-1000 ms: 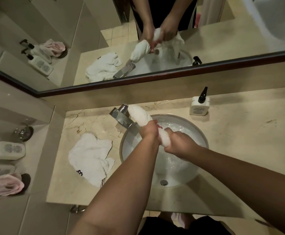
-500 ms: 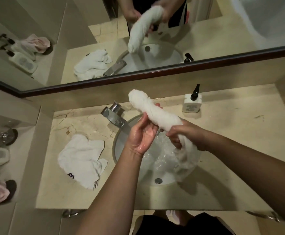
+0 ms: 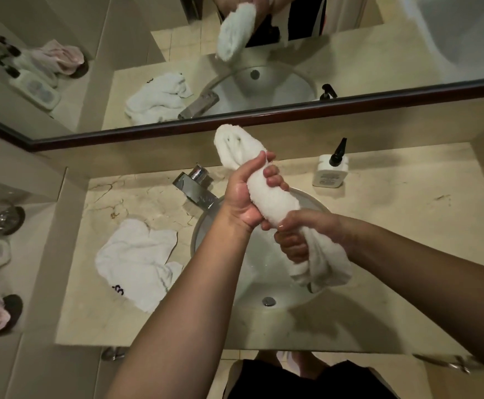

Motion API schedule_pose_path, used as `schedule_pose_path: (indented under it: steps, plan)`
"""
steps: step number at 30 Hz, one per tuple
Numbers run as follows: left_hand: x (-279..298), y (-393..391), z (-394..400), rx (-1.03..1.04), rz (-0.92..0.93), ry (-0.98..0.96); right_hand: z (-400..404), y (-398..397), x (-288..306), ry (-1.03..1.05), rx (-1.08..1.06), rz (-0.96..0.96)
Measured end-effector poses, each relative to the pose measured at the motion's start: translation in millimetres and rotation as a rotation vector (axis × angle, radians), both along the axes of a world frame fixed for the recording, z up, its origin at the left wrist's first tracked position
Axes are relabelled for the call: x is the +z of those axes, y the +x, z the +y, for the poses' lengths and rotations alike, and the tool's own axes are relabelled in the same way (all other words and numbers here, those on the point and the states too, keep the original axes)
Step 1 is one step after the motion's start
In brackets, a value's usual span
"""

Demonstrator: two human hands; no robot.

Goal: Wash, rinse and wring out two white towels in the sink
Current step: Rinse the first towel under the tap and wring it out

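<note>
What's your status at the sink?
Left hand and right hand both grip the rolled towel over the sink. Second towel lies on the counter. Nothing in the way.

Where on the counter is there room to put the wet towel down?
The widest bare patch of counter is right of the sink, in front of the soap bottle. Left is crowded: the other towel lies between the faucet and the front edge.

Head view: from above, facing forward and down, close over the sink (image 3: 304,300).
Upper part: the mirror (image 3: 407,53).
</note>
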State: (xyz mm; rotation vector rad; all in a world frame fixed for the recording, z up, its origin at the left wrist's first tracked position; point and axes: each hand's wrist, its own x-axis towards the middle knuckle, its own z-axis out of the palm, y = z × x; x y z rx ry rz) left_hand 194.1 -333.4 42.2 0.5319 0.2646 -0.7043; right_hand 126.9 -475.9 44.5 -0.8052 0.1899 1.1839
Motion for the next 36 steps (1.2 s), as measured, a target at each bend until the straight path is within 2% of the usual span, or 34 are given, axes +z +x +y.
schedule_pose_path:
  steps: [4, 7, 16, 19, 22, 24, 27, 30, 31, 34, 36]
  plan:
    - [-10, -5, -2, 0.066, 0.209, 0.321, 7, -1, -3, -0.556, -0.024, -0.316]
    - [-23, -10, -4, 0.085, 0.304, 0.452, 21, -4, -22, -0.827, -0.077, -0.461]
    - [-64, -21, -13, 0.329, 0.427, 0.924, 38, -10, -74, -1.364, 0.216, -0.872]
    - [-71, -21, -14, 0.334, 0.482, 0.985, 37, -14, -84, -1.48, 0.245, -0.988]
    - [-71, -19, -13, 0.324, 0.534, 0.965, 38, -16, -85, -1.523, 0.273, -1.085]
    - [-67, -19, -12, 0.287, 0.524, 0.931, 38, -17, -83, -1.496, 0.229, -1.072]
    - [-52, -17, -7, 0.114, 0.439, 0.733, 30, -17, -70, -1.351, 0.071, -0.916]
    - [-35, -16, 9, 0.018, 0.278, 0.426, 17, -11, -48, -0.948, -0.25, -0.599]
    - [-32, -17, 15, 0.024, 0.242, 0.328, 11, -8, -40, -0.82, -0.287, -0.508]
    - [-36, -26, 21, -0.022, 0.084, 0.052, -1, -1, -20, -0.431, -0.245, -0.271]
    - [-38, -27, 16, -0.1, 0.013, -0.122, -3, 4, -14, -0.189, -0.125, -0.074]
